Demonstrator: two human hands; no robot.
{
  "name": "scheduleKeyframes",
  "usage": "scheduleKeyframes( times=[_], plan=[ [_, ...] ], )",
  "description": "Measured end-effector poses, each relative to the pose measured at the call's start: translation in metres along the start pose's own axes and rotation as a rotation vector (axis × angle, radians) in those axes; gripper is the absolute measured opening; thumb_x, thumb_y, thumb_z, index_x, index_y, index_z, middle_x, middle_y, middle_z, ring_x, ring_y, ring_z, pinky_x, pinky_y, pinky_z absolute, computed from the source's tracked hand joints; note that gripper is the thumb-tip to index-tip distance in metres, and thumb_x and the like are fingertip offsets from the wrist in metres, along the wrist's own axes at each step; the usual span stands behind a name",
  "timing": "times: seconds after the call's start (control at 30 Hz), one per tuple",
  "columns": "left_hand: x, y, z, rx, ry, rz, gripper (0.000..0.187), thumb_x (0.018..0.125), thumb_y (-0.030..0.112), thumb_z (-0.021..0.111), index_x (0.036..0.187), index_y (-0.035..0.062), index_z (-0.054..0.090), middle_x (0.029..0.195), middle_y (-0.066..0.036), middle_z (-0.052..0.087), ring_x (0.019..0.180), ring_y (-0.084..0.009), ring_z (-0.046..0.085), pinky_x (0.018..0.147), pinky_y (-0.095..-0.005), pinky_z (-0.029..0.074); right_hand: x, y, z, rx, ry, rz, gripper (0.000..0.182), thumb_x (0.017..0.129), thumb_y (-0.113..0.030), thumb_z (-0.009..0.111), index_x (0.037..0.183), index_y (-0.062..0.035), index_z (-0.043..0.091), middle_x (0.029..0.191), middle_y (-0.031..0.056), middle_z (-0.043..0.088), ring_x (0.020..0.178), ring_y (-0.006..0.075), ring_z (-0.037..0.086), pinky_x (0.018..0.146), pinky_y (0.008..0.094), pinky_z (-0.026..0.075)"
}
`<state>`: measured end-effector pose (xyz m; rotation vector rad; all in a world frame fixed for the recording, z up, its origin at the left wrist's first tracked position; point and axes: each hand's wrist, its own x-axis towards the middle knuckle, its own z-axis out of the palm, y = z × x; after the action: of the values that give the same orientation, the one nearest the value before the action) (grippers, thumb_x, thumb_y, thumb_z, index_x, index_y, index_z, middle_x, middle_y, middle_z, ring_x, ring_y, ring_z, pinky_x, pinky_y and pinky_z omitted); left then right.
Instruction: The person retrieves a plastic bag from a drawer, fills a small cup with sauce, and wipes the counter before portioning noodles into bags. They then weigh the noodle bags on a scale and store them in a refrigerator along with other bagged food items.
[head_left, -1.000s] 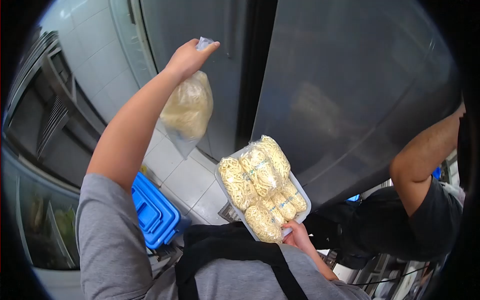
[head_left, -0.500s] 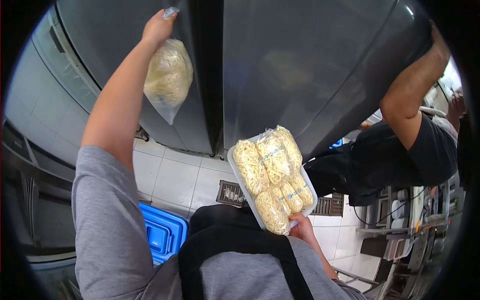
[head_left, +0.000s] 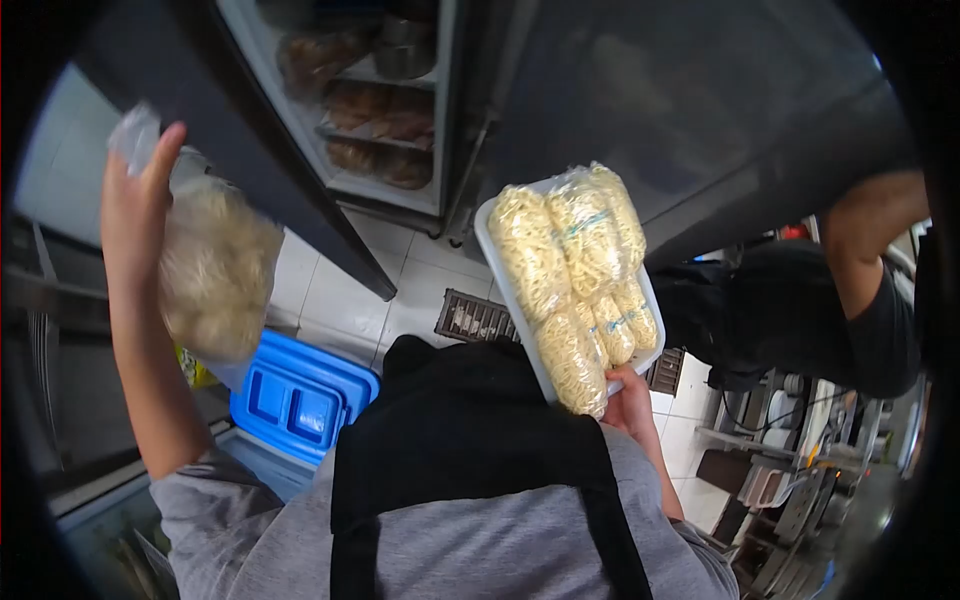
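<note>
My left hand [head_left: 140,205] is raised at the far left, its fingers closed on the twisted neck of a clear plastic bag of noodles [head_left: 220,270]. The bag hangs beside the forearm, somewhat blurred. Under the near end of a white tray [head_left: 506,275], my right hand [head_left: 630,402] grips the rim. Several plastic-wrapped noodle packs [head_left: 530,250] are heaped on the tray, larger ones at the far end and smaller ones nearer me. Ahead, a dark refrigerator door [head_left: 285,140] stands ajar, and wrapped food [head_left: 375,110] shows on the shelves inside.
A co-worker in black [head_left: 790,325] stands close on the right, one arm raised against the neighbouring dark door [head_left: 680,110]. A blue lidded container [head_left: 345,375] is by my left side. Floor drain grates [head_left: 475,315] lie ahead. Metal racks [head_left: 780,470] line the right.
The refrigerator door has swung open, exposing the shelves. My left hand has moved left and down with the noodle bag. The tray now appears higher and slightly right in view.
</note>
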<state>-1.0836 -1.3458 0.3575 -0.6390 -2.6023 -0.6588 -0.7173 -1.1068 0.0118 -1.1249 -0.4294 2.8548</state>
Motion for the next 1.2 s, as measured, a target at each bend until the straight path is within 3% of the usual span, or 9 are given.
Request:
scheduleKeyframes(
  times=[0.3, 0.37, 0.47, 0.53, 0.67, 0.73, 0.9, 1.1, 1.2],
  plan=[
    [-0.141, -0.084, -0.091, 0.185, 0.072, -0.529, 0.043, 0.089, 0.028, 0.071, 0.117, -0.0021, 0.058, 0.093, -0.002, 0.06, 0.085, -0.0094, 0.053, 0.08, -0.0233, 0.042, 0.02, 0.049, -0.006, -0.017, -0.096, 0.362, 0.053, 0.085, -0.008, 0.048, 0.136, 0.001, 0.04, 0.128, 0.0177, 0.056, 0.113, 0.0298, 0.06, 0.1, 0.0455, 0.048],
    [-0.15, -0.078, -0.08, 0.084, 0.326, -0.324, 0.052, 0.09, 0.028, 0.07, 0.127, -0.0046, 0.053, 0.092, -0.002, 0.06, 0.086, -0.0092, 0.053, 0.081, -0.0222, 0.041, 0.032, 0.039, -0.002, -0.03, -0.064, 0.349, 0.053, 0.084, -0.007, 0.048, 0.136, 0.0009, 0.039, 0.128, 0.0174, 0.056, 0.114, 0.0295, 0.059, 0.1, 0.0441, 0.048],
    [-0.161, -0.08, -0.1, 0.125, 0.339, -0.381, 0.059, 0.091, 0.026, 0.068, 0.136, -0.0051, 0.045, 0.102, -0.005, 0.062, 0.093, -0.0103, 0.055, 0.086, -0.0223, 0.042, 0.013, 0.055, 0.006, -0.034, -0.04, 0.345, 0.054, 0.083, -0.004, 0.048, 0.136, 0.0022, 0.039, 0.129, 0.0171, 0.055, 0.115, 0.0294, 0.058, 0.1, 0.044, 0.049],
    [-0.169, -0.058, -0.088, 0.269, 0.425, -0.142, 0.051, 0.092, 0.019, 0.067, 0.133, -0.0032, 0.047, 0.103, -0.005, 0.061, 0.094, -0.0102, 0.055, 0.084, -0.0221, 0.043, 0.017, 0.051, -0.006, -0.039, -0.055, 0.349, 0.053, 0.082, -0.001, 0.049, 0.134, 0.0038, 0.04, 0.128, 0.0177, 0.055, 0.115, 0.0301, 0.058, 0.098, 0.0444, 0.05],
    [-0.221, 0.018, -0.038, 0.166, 0.507, -0.121, 0.032, 0.093, 0.012, 0.064, 0.122, 0.0006, 0.055, 0.098, -0.002, 0.059, 0.09, -0.0085, 0.055, 0.08, -0.021, 0.043, 0.044, 0.014, -0.022, -0.146, -0.139, 0.433, 0.054, 0.082, -0.006, 0.052, 0.134, 0.0039, 0.042, 0.126, 0.0166, 0.056, 0.111, 0.0303, 0.06, 0.093, 0.0439, 0.052],
    [-0.222, -0.034, -0.03, 0.04, 0.135, -0.203, 0.016, 0.093, 0.008, 0.06, 0.108, 0.0037, 0.06, 0.095, 0.0, 0.06, 0.087, -0.0076, 0.054, 0.08, -0.0215, 0.043, 0.044, 0.057, -0.029, -0.098, -0.121, 0.383, 0.051, 0.081, -0.004, 0.053, 0.131, 0.0022, 0.045, 0.124, 0.0134, 0.058, 0.111, 0.0289, 0.059, 0.097, 0.044, 0.048],
    [-0.26, -0.038, 0.056, -0.251, -0.139, -0.472, 0.01, 0.093, 0.01, 0.061, 0.101, 0.0055, 0.064, 0.091, 0.002, 0.059, 0.086, -0.0068, 0.053, 0.077, -0.022, 0.043, 0.099, 0.06, -0.071, -0.203, -0.273, 0.381, 0.05, 0.082, -0.002, 0.053, 0.131, 0.0023, 0.044, 0.126, 0.013, 0.056, 0.114, 0.0284, 0.056, 0.1, 0.0477, 0.044],
    [-0.259, -0.046, 0.157, -0.584, -0.543, -0.687, 0.045, 0.101, 0.043, 0.045, 0.128, 0.0106, 0.062, 0.069, 0.008, 0.048, 0.061, -0.0027, 0.039, 0.056, -0.0209, 0.033, 0.098, 0.048, -0.057, -0.139, -0.244, 0.362, 0.051, 0.082, 0.0, 0.053, 0.132, 0.002, 0.043, 0.127, 0.0144, 0.055, 0.117, 0.0292, 0.054, 0.101, 0.0481, 0.042],
    [-0.285, -0.069, 0.21, -0.563, -0.51, -0.687, 0.05, 0.101, 0.048, 0.042, 0.111, 0.0054, 0.066, 0.072, 0.003, 0.055, 0.064, -0.0047, 0.047, 0.055, -0.0237, 0.038, 0.109, 0.045, -0.067, -0.208, -0.244, 0.338, 0.049, 0.084, -0.002, 0.054, 0.132, 0.0008, 0.044, 0.127, 0.0139, 0.055, 0.117, 0.028, 0.054, 0.101, 0.0469, 0.042]
  ],
)
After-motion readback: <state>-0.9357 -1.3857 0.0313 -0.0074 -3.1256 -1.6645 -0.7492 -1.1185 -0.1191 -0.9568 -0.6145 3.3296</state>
